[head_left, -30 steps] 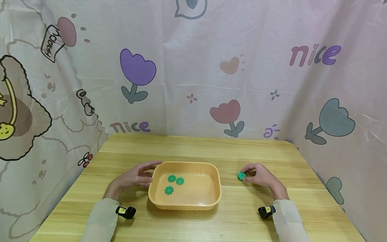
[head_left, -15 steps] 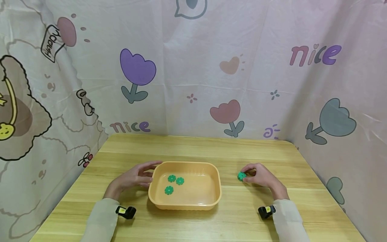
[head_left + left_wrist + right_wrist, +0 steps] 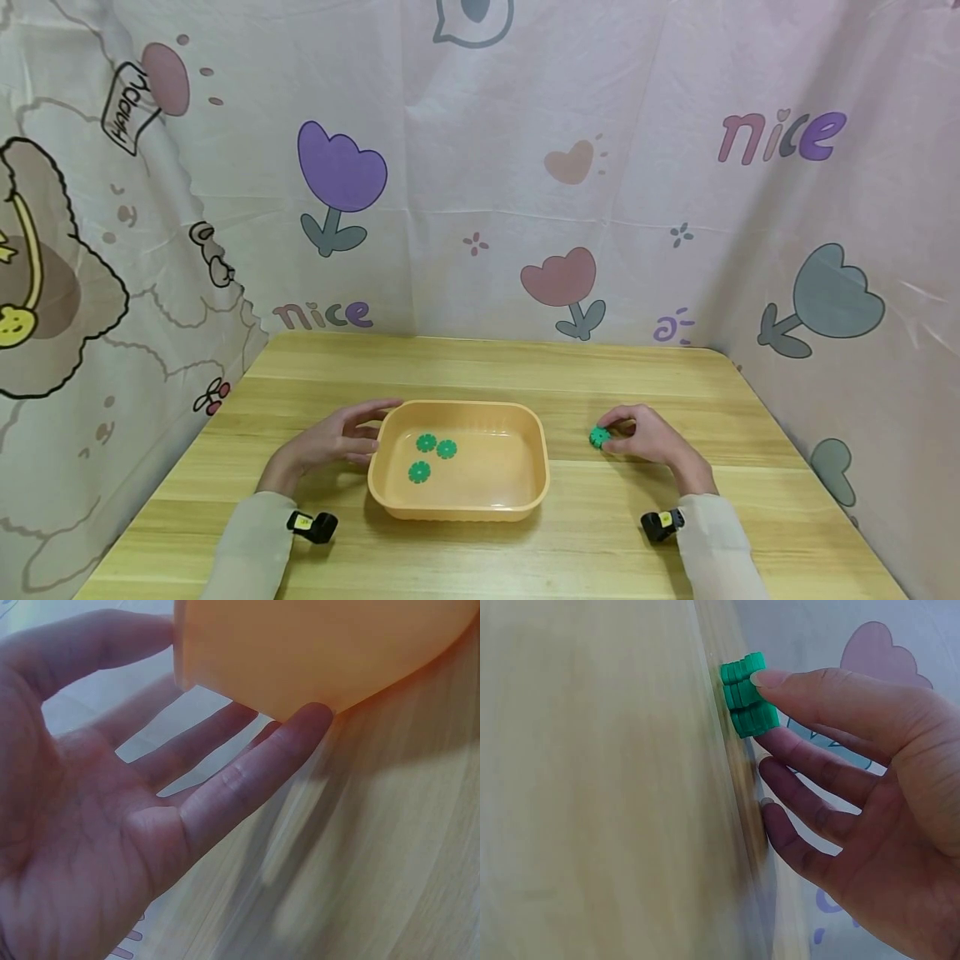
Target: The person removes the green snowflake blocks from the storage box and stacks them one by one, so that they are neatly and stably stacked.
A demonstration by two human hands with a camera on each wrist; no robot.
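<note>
A peach-coloured plastic tray (image 3: 472, 497) stands on the wooden table, with 3 green notched discs, one being the front disc (image 3: 419, 472), lying flat on its left side. My left hand (image 3: 341, 437) is at the tray's left end. In the left wrist view its fingers (image 3: 247, 780) stretch out spread and fairly straight, fingertips right at the tray wall (image 3: 300, 652). To the right of the tray, my right hand (image 3: 648, 435) pinches a small stack of green notched discs (image 3: 750, 694) between thumb and fingers. The stack is close over the table; the other fingers are loosely bent.
The light wooden table (image 3: 480, 562) reaches back to a printed cloth (image 3: 465, 167) hung behind it and along both sides. A small black camera (image 3: 313, 527) is worn on the left wrist, and another camera (image 3: 662, 525) on the right.
</note>
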